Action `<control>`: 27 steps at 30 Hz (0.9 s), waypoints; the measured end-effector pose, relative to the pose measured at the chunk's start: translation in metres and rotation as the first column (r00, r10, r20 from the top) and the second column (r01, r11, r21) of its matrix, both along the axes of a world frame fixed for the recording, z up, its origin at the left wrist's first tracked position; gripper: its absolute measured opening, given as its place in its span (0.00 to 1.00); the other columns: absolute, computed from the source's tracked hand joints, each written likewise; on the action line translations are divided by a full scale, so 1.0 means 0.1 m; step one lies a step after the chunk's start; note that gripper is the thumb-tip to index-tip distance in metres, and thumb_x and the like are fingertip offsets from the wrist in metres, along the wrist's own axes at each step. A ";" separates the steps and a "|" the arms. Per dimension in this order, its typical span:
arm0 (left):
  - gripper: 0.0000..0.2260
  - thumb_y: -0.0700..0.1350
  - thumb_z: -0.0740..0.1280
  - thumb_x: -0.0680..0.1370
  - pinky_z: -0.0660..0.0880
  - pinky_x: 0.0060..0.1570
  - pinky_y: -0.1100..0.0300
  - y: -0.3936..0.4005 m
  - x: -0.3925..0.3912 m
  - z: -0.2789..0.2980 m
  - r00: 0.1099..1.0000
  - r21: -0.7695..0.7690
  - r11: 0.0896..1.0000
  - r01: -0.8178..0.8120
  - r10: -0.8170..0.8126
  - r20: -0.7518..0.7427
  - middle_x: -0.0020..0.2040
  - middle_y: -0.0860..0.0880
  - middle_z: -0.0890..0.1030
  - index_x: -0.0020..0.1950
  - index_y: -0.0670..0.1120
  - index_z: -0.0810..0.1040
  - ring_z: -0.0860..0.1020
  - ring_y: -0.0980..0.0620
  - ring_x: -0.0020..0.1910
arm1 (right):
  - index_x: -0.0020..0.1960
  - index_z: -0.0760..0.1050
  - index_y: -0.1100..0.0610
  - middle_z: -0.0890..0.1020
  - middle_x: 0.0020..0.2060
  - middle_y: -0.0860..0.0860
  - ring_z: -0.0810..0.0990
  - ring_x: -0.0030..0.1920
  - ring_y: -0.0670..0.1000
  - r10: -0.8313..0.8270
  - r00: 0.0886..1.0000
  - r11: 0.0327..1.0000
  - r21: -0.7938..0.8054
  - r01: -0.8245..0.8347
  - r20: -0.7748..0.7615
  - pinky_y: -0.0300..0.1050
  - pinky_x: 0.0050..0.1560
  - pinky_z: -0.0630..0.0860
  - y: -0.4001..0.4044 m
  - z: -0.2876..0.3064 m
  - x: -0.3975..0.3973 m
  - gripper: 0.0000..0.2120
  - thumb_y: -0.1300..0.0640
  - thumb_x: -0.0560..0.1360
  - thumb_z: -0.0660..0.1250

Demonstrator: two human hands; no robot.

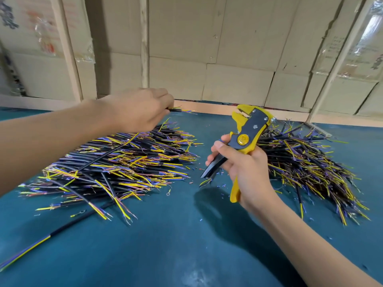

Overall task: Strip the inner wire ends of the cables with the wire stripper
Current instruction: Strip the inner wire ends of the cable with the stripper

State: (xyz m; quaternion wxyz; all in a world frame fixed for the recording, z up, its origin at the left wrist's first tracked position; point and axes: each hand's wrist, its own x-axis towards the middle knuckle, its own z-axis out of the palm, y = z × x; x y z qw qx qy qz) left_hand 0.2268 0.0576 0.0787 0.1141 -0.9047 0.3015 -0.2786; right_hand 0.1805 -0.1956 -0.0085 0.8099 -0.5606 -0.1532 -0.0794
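Two heaps of cut black cables lie on the blue bench point(176, 245), their yellow, blue and bare copper wire ends splayed out: the left heap point(116, 166) under the left forearm, the right heap point(306, 162) behind the right hand. The left hand point(141, 108) reaches over the far edge of the left heap, fingers curled around one cable point(180, 110). The right hand point(242, 164) grips the handles of a yellow and black wire stripper point(246, 133), held upright above the bench, head pointing away. Cardboard boxes point(207, 48) stand behind.

Both forearms and hands, left point(138, 108) and right point(246, 168), are bare, without sleeves, gloves or jewellery.
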 end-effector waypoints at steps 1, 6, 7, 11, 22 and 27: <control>0.10 0.42 0.60 0.83 0.78 0.45 0.42 -0.02 -0.06 0.01 0.992 0.023 0.996 0.082 -0.084 0.094 0.52 0.38 0.77 0.59 0.38 0.77 0.79 0.36 0.48 | 0.49 0.76 0.63 0.81 0.36 0.59 0.80 0.33 0.61 0.010 1.000 1.000 0.018 -0.009 -0.002 0.57 0.39 0.80 0.01 0.01 -0.01 0.08 0.63 0.71 0.72; 0.12 0.44 0.59 0.84 0.80 0.38 0.43 -0.06 -0.39 -0.18 0.956 -0.071 0.962 0.262 -0.249 0.158 0.51 0.43 0.78 0.62 0.41 0.79 0.80 0.40 0.45 | 0.42 0.84 0.54 0.84 0.46 0.62 0.83 0.38 0.60 0.092 0.995 0.994 0.051 -0.094 0.047 0.54 0.42 0.81 0.02 0.04 -0.04 0.03 0.61 0.71 0.73; 0.13 0.44 0.59 0.84 0.80 0.43 0.44 -0.08 -0.45 -0.27 0.957 -0.176 0.943 0.283 -0.266 0.113 0.52 0.44 0.78 0.63 0.42 0.79 0.80 0.41 0.45 | 0.42 0.84 0.54 0.85 0.48 0.60 0.84 0.39 0.59 0.092 0.994 0.995 0.039 -0.095 0.062 0.53 0.43 0.82 0.01 0.04 -0.04 0.03 0.62 0.71 0.73; 0.13 0.43 0.62 0.83 0.74 0.54 0.61 -0.18 -0.68 -0.65 0.956 -0.498 0.819 0.285 -0.281 0.085 0.50 0.49 0.79 0.66 0.43 0.79 0.78 0.52 0.48 | 0.47 0.81 0.56 0.87 0.49 0.55 0.86 0.43 0.58 0.019 0.995 0.999 -0.049 -0.014 0.101 0.56 0.44 0.83 0.00 0.04 -0.01 0.08 0.62 0.68 0.76; 0.17 0.33 0.60 0.80 0.76 0.40 0.63 -0.30 -0.92 -0.99 0.967 -0.690 0.685 0.234 -0.236 0.093 0.51 0.56 0.76 0.63 0.48 0.77 0.76 0.65 0.40 | 0.51 0.79 0.61 0.86 0.45 0.60 0.83 0.41 0.61 0.184 0.975 0.975 -0.148 -0.165 0.123 0.52 0.45 0.82 -0.01 0.03 -0.01 0.13 0.68 0.68 0.75; 0.11 0.46 0.61 0.81 0.79 0.39 0.49 -0.40 -0.97 -0.97 0.984 -0.640 0.752 0.158 -0.172 0.040 0.55 0.54 0.78 0.58 0.47 0.80 0.81 0.51 0.46 | 0.48 0.80 0.60 0.85 0.43 0.59 0.83 0.39 0.61 0.151 0.983 0.984 -0.107 -0.139 0.108 0.52 0.43 0.82 0.08 -0.01 -0.06 0.10 0.68 0.68 0.75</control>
